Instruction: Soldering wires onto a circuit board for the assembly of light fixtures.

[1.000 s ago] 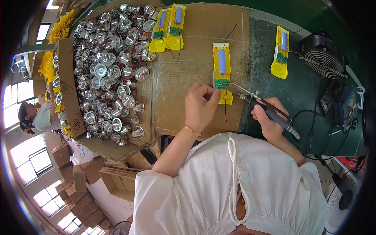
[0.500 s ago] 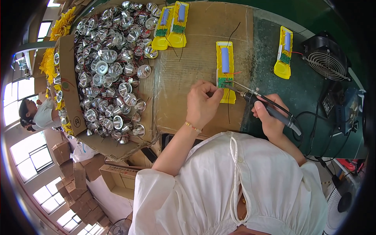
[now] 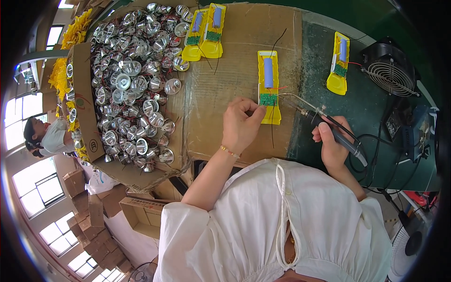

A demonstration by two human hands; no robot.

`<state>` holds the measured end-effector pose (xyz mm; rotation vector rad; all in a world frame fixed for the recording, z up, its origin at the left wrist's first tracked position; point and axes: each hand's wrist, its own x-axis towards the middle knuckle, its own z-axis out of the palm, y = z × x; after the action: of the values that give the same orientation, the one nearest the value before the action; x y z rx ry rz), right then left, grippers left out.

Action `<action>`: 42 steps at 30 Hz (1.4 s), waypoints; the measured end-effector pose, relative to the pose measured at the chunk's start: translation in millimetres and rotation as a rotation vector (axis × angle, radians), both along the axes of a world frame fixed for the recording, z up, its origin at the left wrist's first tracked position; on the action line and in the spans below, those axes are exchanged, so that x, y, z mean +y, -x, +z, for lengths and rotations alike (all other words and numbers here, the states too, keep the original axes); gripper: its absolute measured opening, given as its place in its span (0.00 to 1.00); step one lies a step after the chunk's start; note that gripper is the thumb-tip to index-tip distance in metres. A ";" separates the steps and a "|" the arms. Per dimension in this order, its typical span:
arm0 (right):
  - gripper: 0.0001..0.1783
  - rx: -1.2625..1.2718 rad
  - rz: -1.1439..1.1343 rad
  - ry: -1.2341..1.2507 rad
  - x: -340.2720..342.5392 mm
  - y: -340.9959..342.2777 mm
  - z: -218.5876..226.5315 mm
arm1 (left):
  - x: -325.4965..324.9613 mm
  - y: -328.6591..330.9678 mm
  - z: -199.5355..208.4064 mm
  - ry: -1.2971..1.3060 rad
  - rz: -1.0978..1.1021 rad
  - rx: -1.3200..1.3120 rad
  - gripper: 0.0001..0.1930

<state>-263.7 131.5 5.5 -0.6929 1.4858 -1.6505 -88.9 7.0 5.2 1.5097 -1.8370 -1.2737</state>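
A yellow plastic housing (image 3: 272, 116) lies on the cardboard in front of me, with a purple cylindrical battery (image 3: 268, 74) and a green circuit board (image 3: 268, 99) in it. My left hand (image 3: 243, 123) is closed in a pinch at the board's lower left edge; what the fingertips hold is hidden. In my right hand (image 3: 332, 149) is a soldering iron (image 3: 324, 127) with a thin curved metal tube along it. The iron's tip stays off to the right of the board, while the tube's end comes near the board's right edge. A thin red wire sticks out beside the battery.
Many silver reflector cups (image 3: 132, 84) fill a cardboard box on the left. Two similar yellow housings (image 3: 213, 47) lie at the back, another housing (image 3: 337, 81) on the right. A black fan (image 3: 390, 70) stands far right, near cables. A person (image 3: 49, 136) is at the far left.
My right hand has drawn the soldering iron back to the right, its tip leaving the board. The left hand and housing have hardly moved.
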 end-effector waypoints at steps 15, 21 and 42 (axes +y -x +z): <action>0.09 0.110 -0.138 0.038 12.6 34.9 -1.5 | -7.8 -1.3 11.2 0.170 -0.219 -0.347 0.08; 0.07 0.137 -0.161 0.014 18.8 36.8 -13.5 | -10.3 -41.0 33.7 0.412 -0.245 -0.445 0.06; 0.09 0.200 -0.250 -0.167 7.9 20.4 -3.2 | -323.4 -354.5 235.7 0.249 0.744 -1.028 0.20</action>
<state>-284.2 139.4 2.4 -0.6132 1.8943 -1.6519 265.5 -316.4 240.9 2.5742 -1.4942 0.1411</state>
